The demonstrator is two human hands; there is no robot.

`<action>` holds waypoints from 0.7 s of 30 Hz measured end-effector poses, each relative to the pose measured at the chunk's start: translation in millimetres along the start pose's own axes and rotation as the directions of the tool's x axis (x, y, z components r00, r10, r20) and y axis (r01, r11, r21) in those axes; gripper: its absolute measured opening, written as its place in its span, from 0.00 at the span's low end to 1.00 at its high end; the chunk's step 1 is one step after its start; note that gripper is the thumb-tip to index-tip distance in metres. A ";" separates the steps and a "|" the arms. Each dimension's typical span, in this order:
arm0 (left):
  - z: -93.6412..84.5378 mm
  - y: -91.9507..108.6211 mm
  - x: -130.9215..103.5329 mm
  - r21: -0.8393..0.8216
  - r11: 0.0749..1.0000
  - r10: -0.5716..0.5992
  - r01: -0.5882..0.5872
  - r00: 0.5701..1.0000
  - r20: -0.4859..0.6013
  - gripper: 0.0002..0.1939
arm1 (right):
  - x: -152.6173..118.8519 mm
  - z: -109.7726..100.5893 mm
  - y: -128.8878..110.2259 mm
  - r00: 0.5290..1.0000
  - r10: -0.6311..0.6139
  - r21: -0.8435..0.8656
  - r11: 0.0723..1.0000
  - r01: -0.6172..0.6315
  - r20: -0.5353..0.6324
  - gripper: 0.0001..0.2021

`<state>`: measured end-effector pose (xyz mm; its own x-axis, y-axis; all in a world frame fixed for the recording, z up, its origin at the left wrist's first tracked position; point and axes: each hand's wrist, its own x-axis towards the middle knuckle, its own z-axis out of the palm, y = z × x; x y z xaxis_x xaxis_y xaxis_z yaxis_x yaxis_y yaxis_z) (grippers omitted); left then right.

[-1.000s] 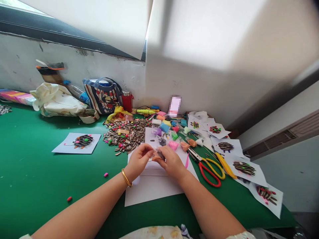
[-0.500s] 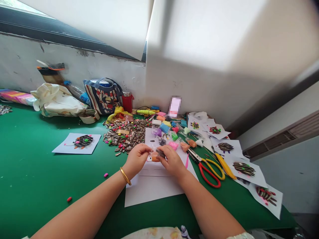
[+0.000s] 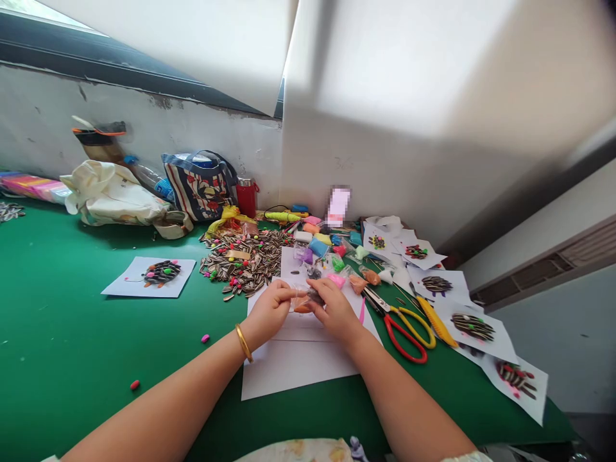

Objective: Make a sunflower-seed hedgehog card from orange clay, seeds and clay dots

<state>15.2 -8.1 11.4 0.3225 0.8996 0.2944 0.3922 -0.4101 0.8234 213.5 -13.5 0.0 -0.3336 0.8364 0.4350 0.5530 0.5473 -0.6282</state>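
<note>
My left hand (image 3: 270, 312) and my right hand (image 3: 338, 314) meet over white paper sheets (image 3: 308, 366) on the green table. Between them is a small clear plastic bag with orange-brown clay (image 3: 302, 304). Left thumb and fingertips touch its left side, the index finger reaching across the top. Right fingers and thumb are closed around its right side and a dark piece (image 3: 315, 296), whose kind I cannot make out. Just beyond my hands lie small bags of coloured clay, including a pink one (image 3: 335, 280). A pile of sunflower seeds (image 3: 250, 263) spreads at the left.
Red-and-yellow-handled scissors (image 3: 402, 327) and a yellow utility knife (image 3: 436, 323) lie right of the paper. Cards with seed pictures (image 3: 471, 326) line the right edge; another card (image 3: 149, 277) is at left. Bags and a red bottle (image 3: 246, 197) stand along the wall.
My left index finger has stretched out toward my right fingers. A small white patch with a dark dot near my left fingertips no longer shows. Both hands stay over the paper.
</note>
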 end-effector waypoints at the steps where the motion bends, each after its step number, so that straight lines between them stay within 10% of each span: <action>1: -0.2 0.9 -0.1 0.000 1.000 0.006 -0.006 1.000 -0.014 0.20 | 0.0 -0.3 -0.7 1.000 0.007 0.003 1.000 -0.007 0.000 0.23; 10: 3.2 -4.6 2.4 -0.068 0.997 -0.022 0.036 0.980 0.199 0.21 | -0.9 1.6 -0.2 0.999 -0.024 0.010 1.000 0.024 0.027 0.23; 21: -6.4 12.6 2.6 -0.041 0.997 0.065 -0.062 0.994 0.083 0.10 | 0.5 -3.4 -10.7 0.999 -0.041 0.126 0.991 0.041 -0.002 0.18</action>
<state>15.5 -10.0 25.7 0.4176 0.8554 0.3064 0.3357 -0.4585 0.8228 210.0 -19.0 9.1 -0.3549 0.8130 0.4615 0.4386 0.5808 -0.6858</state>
